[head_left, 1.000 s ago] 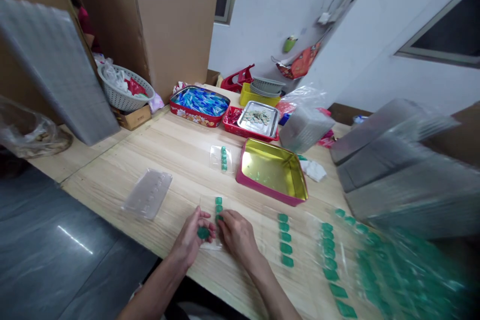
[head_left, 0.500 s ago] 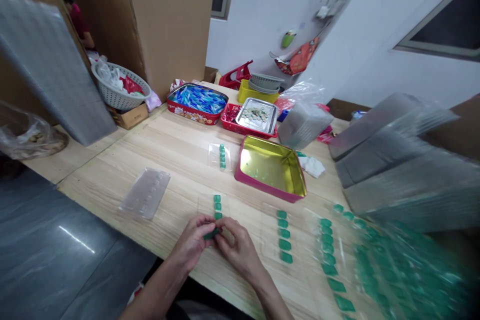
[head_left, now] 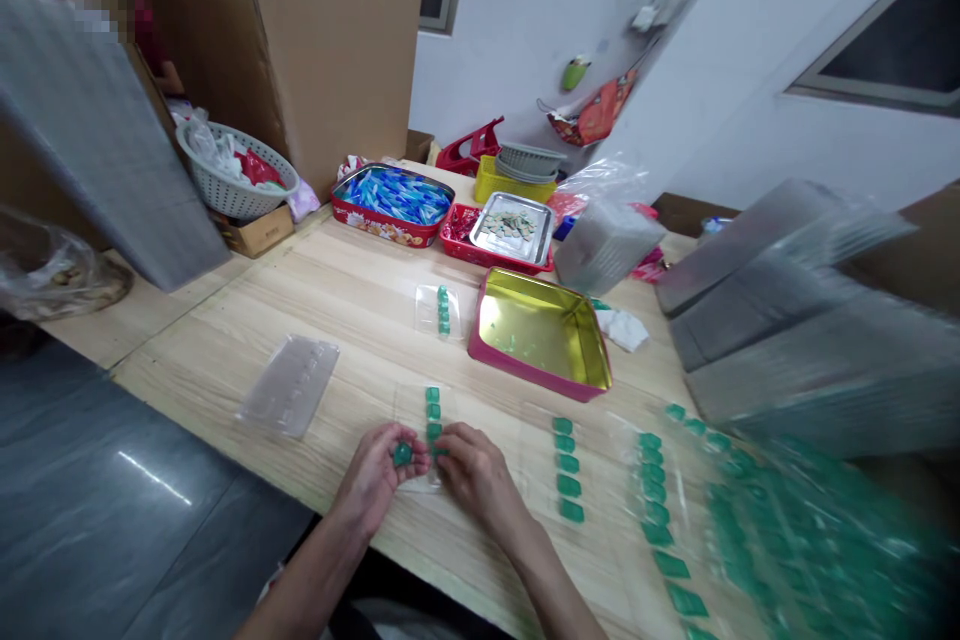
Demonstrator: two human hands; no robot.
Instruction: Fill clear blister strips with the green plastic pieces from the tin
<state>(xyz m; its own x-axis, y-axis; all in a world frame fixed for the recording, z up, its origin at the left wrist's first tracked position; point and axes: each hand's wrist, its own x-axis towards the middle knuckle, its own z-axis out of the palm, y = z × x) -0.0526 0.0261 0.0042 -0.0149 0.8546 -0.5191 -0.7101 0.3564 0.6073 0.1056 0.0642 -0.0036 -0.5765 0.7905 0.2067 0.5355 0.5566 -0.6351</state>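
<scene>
In my left hand [head_left: 375,475], turned palm up with curled fingers, lies a small translucent green piece [head_left: 402,454]. My right hand [head_left: 480,475] pinches another green piece at the fourth place of a clear plastic tray [head_left: 409,405], its fingertips partly covering it. Above the fingers, a column of green pieces [head_left: 433,411] sits in that tray. To the right is a clear tray with a full column of green pieces [head_left: 568,485]. Farther back, a smaller-looking clear tray [head_left: 426,310] also holds a green column.
A pink tin with a gold inside [head_left: 547,330] holds a few green bits. Several filled trays [head_left: 795,540] overlap at the right, below stacked clear trays [head_left: 825,350]. An upturned-looking clear tray stack [head_left: 291,388] lies left. Behind stands a red tin of blue pieces [head_left: 394,200].
My hands have parted slightly. The left has turned palm up with a green piece showing, and the right has brought a green piece down to the tray.
</scene>
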